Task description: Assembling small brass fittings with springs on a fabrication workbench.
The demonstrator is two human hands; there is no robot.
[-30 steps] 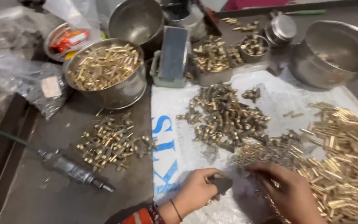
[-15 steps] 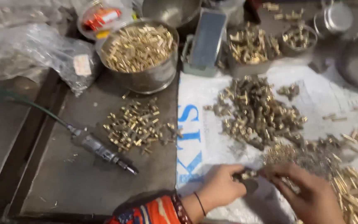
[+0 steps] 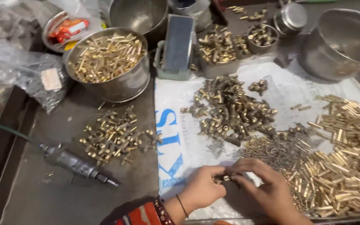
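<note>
Our fingers [image 3: 223, 171] pinch a small brass fitting [image 3: 223, 178] between both hands, left hand [image 3: 203, 191] and right hand [image 3: 267, 191] meeting low over the white printed sack [image 3: 176, 137]. Just beyond lie thin steel pins [image 3: 276, 150], a heap of darker brass fittings [image 3: 230, 110] and, at right, brass tubes [image 3: 346, 166]. A steel bowl [image 3: 121, 87] holds more brass pieces; an empty steel bowl [image 3: 342, 46] stands far right. On the dark worktop [image 3: 63, 196] we see loose fittings [image 3: 113, 135] beside a pneumatic tool [image 3: 78, 163].
</note>
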